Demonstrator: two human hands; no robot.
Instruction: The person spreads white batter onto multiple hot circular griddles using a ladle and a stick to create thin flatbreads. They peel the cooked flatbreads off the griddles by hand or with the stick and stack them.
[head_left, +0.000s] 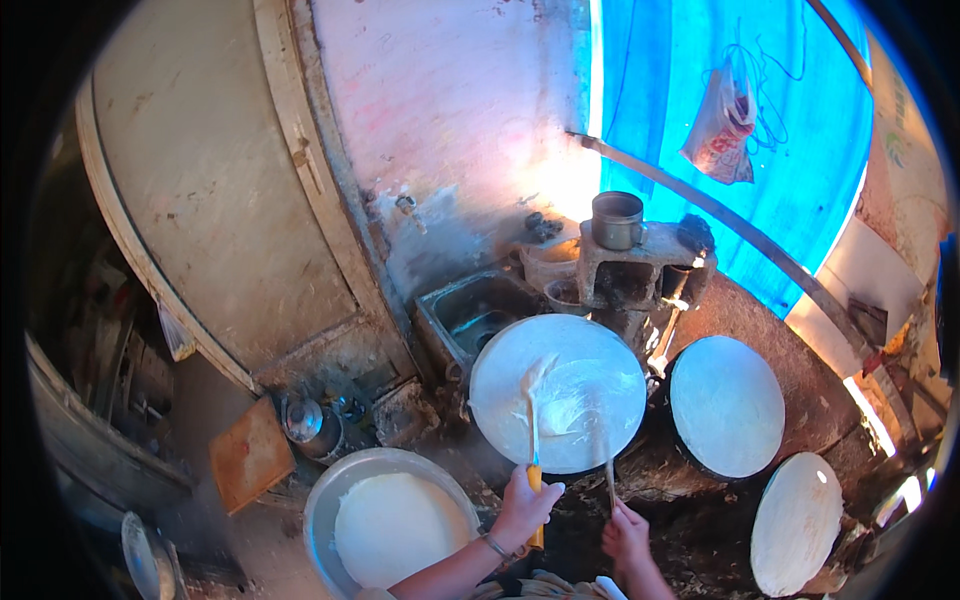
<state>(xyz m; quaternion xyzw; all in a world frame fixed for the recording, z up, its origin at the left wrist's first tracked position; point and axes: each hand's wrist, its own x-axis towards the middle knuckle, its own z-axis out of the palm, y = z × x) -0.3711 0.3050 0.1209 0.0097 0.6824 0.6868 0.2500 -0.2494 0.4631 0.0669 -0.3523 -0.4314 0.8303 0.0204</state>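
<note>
My left hand (pixel 523 512) is wrapped round the yellow handle of a long utensil (pixel 533 440), its far end coated in white batter. I cannot make out the shape of that end. Beneath it lies a large round griddle (pixel 492 380), with white batter (pixel 575 390) smeared over its middle. Closed on a thin stick-handled tool (pixel 611 485) is my right hand (pixel 627 537); the tool's far end is blurred over the right part of the batter. A wide metal basin (pixel 320 520) holding white batter (pixel 395 530) stands left of my left forearm.
Two more round griddles, one (pixel 728 405) and a nearer one (pixel 797 525), lie to the right. Beyond the middle griddle are a metal sink (pixel 440 330) and a metal mug (pixel 617 220) on a block (pixel 655 250). A kettle (pixel 305 420) and a board (pixel 250 455) stand left.
</note>
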